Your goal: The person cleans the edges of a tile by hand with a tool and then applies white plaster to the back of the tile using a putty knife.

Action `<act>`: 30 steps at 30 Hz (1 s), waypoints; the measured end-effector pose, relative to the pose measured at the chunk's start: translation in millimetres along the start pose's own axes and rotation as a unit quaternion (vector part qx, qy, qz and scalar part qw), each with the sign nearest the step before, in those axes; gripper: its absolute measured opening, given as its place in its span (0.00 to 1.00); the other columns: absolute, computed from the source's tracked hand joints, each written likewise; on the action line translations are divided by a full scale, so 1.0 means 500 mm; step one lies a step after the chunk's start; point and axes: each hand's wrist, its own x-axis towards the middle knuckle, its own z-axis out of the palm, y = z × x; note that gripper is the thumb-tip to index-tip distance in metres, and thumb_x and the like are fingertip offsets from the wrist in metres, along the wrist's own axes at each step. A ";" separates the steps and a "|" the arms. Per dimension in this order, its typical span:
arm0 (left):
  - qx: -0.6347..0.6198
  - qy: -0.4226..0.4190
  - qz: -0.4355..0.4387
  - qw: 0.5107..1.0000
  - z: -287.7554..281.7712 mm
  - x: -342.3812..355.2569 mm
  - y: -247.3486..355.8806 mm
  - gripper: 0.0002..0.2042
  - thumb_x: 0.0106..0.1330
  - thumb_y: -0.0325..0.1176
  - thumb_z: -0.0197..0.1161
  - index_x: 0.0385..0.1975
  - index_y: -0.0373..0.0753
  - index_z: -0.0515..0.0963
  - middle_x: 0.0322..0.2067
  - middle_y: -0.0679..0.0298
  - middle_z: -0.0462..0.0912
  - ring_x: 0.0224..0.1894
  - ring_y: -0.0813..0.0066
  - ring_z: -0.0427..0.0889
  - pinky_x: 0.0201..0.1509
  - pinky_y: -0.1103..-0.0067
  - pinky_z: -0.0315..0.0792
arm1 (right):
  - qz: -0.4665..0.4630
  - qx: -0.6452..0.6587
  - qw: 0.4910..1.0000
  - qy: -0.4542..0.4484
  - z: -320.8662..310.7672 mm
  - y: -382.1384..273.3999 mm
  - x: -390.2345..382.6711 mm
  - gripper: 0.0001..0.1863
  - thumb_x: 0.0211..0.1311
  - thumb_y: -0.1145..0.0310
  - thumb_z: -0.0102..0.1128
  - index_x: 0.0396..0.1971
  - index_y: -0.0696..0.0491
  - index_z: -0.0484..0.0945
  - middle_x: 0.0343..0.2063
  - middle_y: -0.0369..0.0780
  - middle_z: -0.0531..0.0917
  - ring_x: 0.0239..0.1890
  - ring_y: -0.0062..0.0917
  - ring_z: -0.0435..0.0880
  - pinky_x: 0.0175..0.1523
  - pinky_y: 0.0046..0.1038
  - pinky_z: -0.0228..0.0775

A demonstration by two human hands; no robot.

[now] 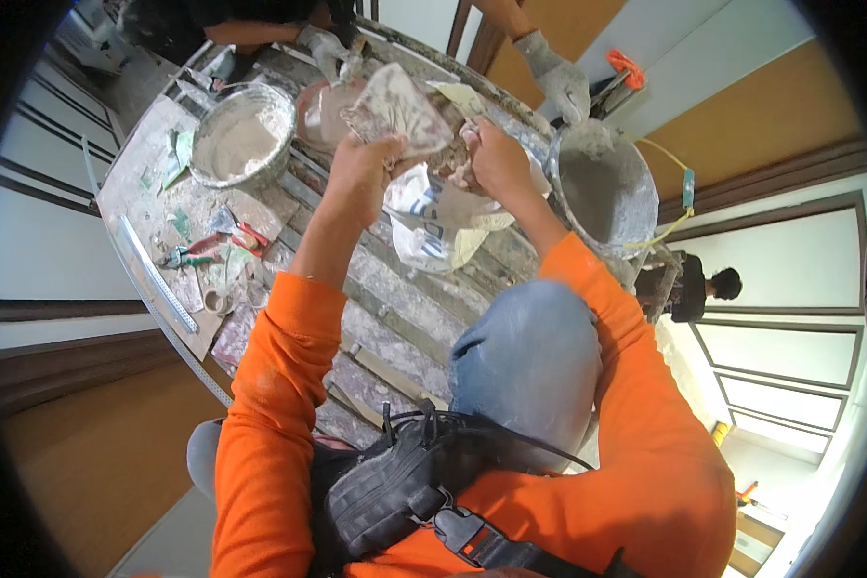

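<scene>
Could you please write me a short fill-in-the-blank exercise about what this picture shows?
1. The smeared flat plate is held in the person's ____ hand.
2. The person's sleeves are ____ in colour.
3. The cord handle of the bucket on the right is ____, apart from its teal grip.
4. The co-worker's hands at the top are covered by ____.

Missing words: left; orange; yellow; gloves.

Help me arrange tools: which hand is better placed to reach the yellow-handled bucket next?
Right hand, likely: it is nearer the bucket; the left hand, farther off, holds a smeared flat piece.
</scene>
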 end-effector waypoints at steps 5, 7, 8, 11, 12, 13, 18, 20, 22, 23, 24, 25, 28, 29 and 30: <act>-0.076 0.068 -0.066 0.993 0.010 0.015 -0.052 0.13 0.67 0.19 0.53 0.51 0.24 0.70 0.48 0.50 0.78 0.46 0.59 0.84 0.46 0.68 0.87 | -0.017 0.010 0.998 -0.052 -0.131 0.022 -0.003 0.19 0.68 0.58 0.56 0.52 0.54 0.74 0.31 0.54 0.83 0.35 0.54 0.82 0.41 0.46 0.73; -0.085 0.085 -0.058 0.991 0.001 0.014 -0.024 0.12 0.68 0.24 0.56 0.49 0.25 0.72 0.41 0.53 0.82 0.40 0.63 0.86 0.43 0.70 0.85 | -0.032 0.060 0.996 -0.054 -0.142 -0.014 0.006 0.18 0.69 0.58 0.56 0.51 0.54 0.74 0.33 0.51 0.83 0.36 0.51 0.82 0.40 0.45 0.73; -0.093 0.092 -0.055 0.990 -0.005 0.015 -0.009 0.12 0.68 0.24 0.56 0.49 0.25 0.72 0.40 0.54 0.83 0.39 0.64 0.86 0.41 0.71 0.85 | -0.041 0.070 0.995 -0.055 -0.148 -0.034 0.012 0.17 0.70 0.59 0.56 0.51 0.54 0.74 0.34 0.50 0.84 0.37 0.50 0.83 0.41 0.44 0.73; -0.124 0.105 -0.047 0.986 0.001 0.002 0.011 0.11 0.68 0.24 0.56 0.47 0.28 0.72 0.38 0.54 0.83 0.35 0.66 0.85 0.33 0.76 0.83 | -0.123 0.027 0.990 -0.061 -0.180 -0.079 0.019 0.14 0.69 0.60 0.55 0.49 0.52 0.75 0.35 0.48 0.84 0.38 0.46 0.84 0.41 0.44 0.74; -0.137 0.121 -0.055 0.982 -0.002 0.008 0.015 0.10 0.68 0.24 0.56 0.47 0.29 0.72 0.38 0.54 0.83 0.34 0.67 0.85 0.32 0.76 0.83 | -0.159 0.006 0.985 -0.060 -0.180 -0.090 0.019 0.13 0.69 0.61 0.55 0.48 0.51 0.76 0.36 0.47 0.84 0.38 0.45 0.84 0.41 0.44 0.75; -0.149 0.137 -0.063 0.977 -0.006 0.011 0.018 0.10 0.68 0.24 0.56 0.47 0.29 0.72 0.38 0.54 0.83 0.33 0.68 0.85 0.32 0.77 0.83 | -0.206 -0.025 0.978 -0.037 -0.176 -0.098 0.022 0.13 0.69 0.62 0.55 0.49 0.50 0.76 0.36 0.46 0.84 0.38 0.44 0.84 0.41 0.43 0.75; -0.107 0.091 -0.041 0.989 -0.029 0.006 0.026 0.12 0.66 0.25 0.56 0.46 0.26 0.73 0.39 0.54 0.82 0.36 0.66 0.85 0.31 0.76 0.84 | -0.314 -0.130 0.940 -0.021 -0.176 -0.132 0.052 0.15 0.65 0.64 0.56 0.51 0.46 0.77 0.34 0.41 0.84 0.37 0.40 0.85 0.39 0.40 0.78; -0.021 0.079 -0.031 0.996 -0.008 -0.004 0.040 0.13 0.65 0.25 0.57 0.48 0.26 0.73 0.40 0.54 0.82 0.36 0.66 0.85 0.31 0.76 0.85 | -0.278 -0.143 0.949 -0.045 -0.179 -0.105 0.079 0.15 0.64 0.64 0.56 0.51 0.44 0.78 0.33 0.40 0.84 0.37 0.40 0.85 0.39 0.40 0.78; 0.055 0.081 -0.020 0.995 -0.010 -0.010 0.051 0.17 0.63 0.25 0.59 0.51 0.28 0.73 0.43 0.56 0.81 0.37 0.68 0.85 0.31 0.74 0.86 | -0.272 -0.151 0.949 -0.049 -0.175 -0.106 0.080 0.15 0.64 0.64 0.56 0.50 0.44 0.79 0.34 0.40 0.85 0.37 0.40 0.85 0.40 0.40 0.78; 0.060 0.070 -0.008 0.996 -0.010 -0.016 0.052 0.17 0.63 0.26 0.58 0.51 0.29 0.73 0.43 0.56 0.81 0.37 0.68 0.85 0.31 0.74 0.86 | -0.278 -0.156 0.947 -0.041 -0.173 -0.105 0.073 0.15 0.63 0.64 0.56 0.50 0.44 0.79 0.34 0.40 0.85 0.37 0.40 0.86 0.40 0.40 0.78; 0.064 0.058 0.003 0.996 0.000 -0.025 0.054 0.17 0.63 0.26 0.58 0.52 0.30 0.73 0.44 0.56 0.81 0.38 0.68 0.85 0.32 0.74 0.86 | -0.284 -0.163 0.944 -0.035 -0.174 -0.103 0.068 0.15 0.63 0.64 0.56 0.50 0.44 0.80 0.35 0.41 0.85 0.37 0.40 0.86 0.40 0.40 0.78; 0.068 0.045 0.013 0.997 0.006 -0.031 0.056 0.17 0.63 0.26 0.58 0.53 0.31 0.73 0.44 0.56 0.81 0.38 0.68 0.85 0.32 0.74 0.86 | -0.268 -0.150 0.951 -0.036 -0.171 -0.094 0.071 0.15 0.63 0.64 0.55 0.50 0.44 0.80 0.35 0.41 0.86 0.37 0.41 0.86 0.40 0.41 0.78; 0.101 0.031 0.030 0.994 0.002 -0.032 0.067 0.19 0.63 0.26 0.57 0.55 0.32 0.73 0.45 0.57 0.81 0.39 0.68 0.85 0.31 0.74 0.86 | -0.231 -0.127 0.964 -0.043 -0.167 -0.083 0.078 0.16 0.63 0.64 0.54 0.50 0.44 0.80 0.36 0.43 0.86 0.37 0.42 0.86 0.41 0.41 0.78; 0.097 0.029 0.034 0.994 0.003 -0.033 0.067 0.19 0.64 0.26 0.58 0.55 0.33 0.72 0.43 0.58 0.81 0.37 0.69 0.85 0.30 0.75 0.85 | -0.227 -0.133 0.964 -0.050 -0.169 -0.083 0.075 0.16 0.63 0.64 0.54 0.51 0.44 0.80 0.36 0.44 0.86 0.37 0.42 0.86 0.40 0.41 0.78; 0.092 0.028 0.037 0.995 0.004 -0.038 0.065 0.19 0.65 0.27 0.59 0.56 0.33 0.72 0.41 0.60 0.81 0.35 0.70 0.85 0.29 0.76 0.83 | -0.222 -0.138 0.963 -0.058 -0.172 -0.085 0.071 0.17 0.63 0.65 0.54 0.51 0.44 0.80 0.36 0.44 0.86 0.37 0.43 0.86 0.40 0.41 0.78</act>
